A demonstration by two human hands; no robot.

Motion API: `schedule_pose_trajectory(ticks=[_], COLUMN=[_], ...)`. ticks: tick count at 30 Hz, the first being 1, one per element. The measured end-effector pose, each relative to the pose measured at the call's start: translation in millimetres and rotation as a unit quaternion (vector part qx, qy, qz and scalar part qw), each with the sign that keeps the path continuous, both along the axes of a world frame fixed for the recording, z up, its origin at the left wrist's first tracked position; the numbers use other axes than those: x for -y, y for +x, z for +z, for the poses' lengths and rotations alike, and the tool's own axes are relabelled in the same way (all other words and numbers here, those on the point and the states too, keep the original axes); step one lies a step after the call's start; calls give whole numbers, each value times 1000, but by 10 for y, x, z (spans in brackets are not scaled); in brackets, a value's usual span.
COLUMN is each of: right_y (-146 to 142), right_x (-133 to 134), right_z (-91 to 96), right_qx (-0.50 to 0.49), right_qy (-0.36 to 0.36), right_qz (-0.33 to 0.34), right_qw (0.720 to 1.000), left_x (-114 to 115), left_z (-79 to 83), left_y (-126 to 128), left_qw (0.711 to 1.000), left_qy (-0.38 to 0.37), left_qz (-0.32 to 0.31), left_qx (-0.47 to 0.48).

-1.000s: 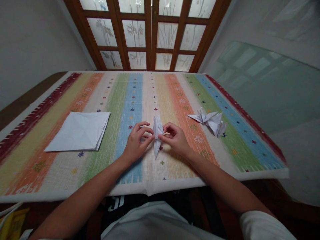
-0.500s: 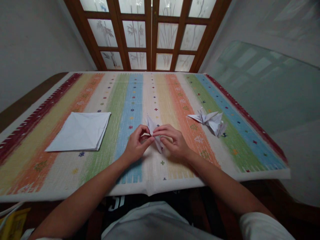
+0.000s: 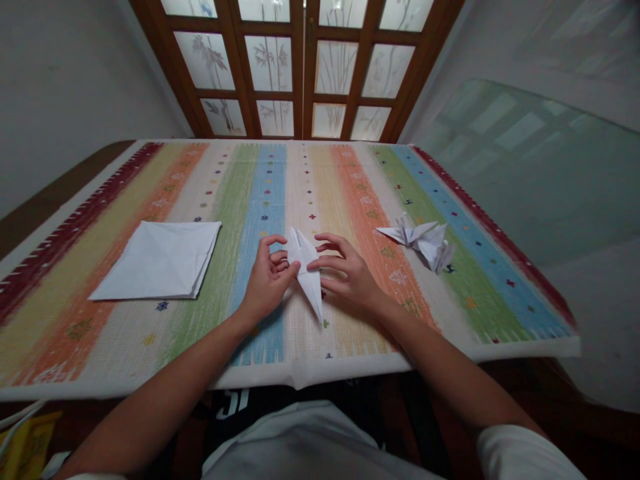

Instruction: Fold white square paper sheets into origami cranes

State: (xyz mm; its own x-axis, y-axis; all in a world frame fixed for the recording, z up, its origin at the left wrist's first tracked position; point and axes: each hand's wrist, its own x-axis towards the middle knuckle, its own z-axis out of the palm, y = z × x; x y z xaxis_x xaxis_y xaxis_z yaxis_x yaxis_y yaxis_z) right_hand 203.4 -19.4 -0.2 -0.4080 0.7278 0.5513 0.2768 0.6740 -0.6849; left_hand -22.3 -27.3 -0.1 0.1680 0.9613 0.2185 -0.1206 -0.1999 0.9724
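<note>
A narrow, pointed piece of folded white paper [image 3: 307,275] stands out over the middle of the striped cloth, one sharp tip toward me. My left hand [image 3: 265,279] pinches its left edge, thumb on the face and the curled fingers partly hidden. At the right edge is my right hand [image 3: 351,272], its fingers apart; one fingertip touches the paper near its middle. A small slit shows near the paper's far end.
A stack of white paper squares [image 3: 160,260] lies on the left of the striped tablecloth [image 3: 240,200]. Folded white paper cranes [image 3: 425,241] sit together on the right. The table's front edge [image 3: 300,379] is close to my body. Wooden glazed doors [image 3: 303,73] stand beyond.
The folded paper has turned from nearly edge-on to show its broad face. My right fingers have loosened and spread, while my left hand keeps its pinch.
</note>
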Motion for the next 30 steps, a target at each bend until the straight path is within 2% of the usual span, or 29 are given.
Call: schedule_pose_trajectory(ticks=[5,12,17,21,30], right_y=[65,121,196,201,9], right_x=[-52,-103,-117,-112,-16], right_z=[1,-16,32,22,22], right_qx=[16,15,-6,-47,-102], right_qy=[-52,-97,-142,-179,-190], right_qz=[39,47,80,73,21], right_qw=[998,994,987,980,976], left_x=[-2,4,27,52,4], left_z=[-35,64,73,56,49], left_y=[-6,-61,-96,-117,-83], left_qw=[998,971,974,975,973], left_qy=[34,139,146,137,145], left_qz=[20,14,-42,-89,-34], left_qx=[-44,-196,-167,-152,-178])
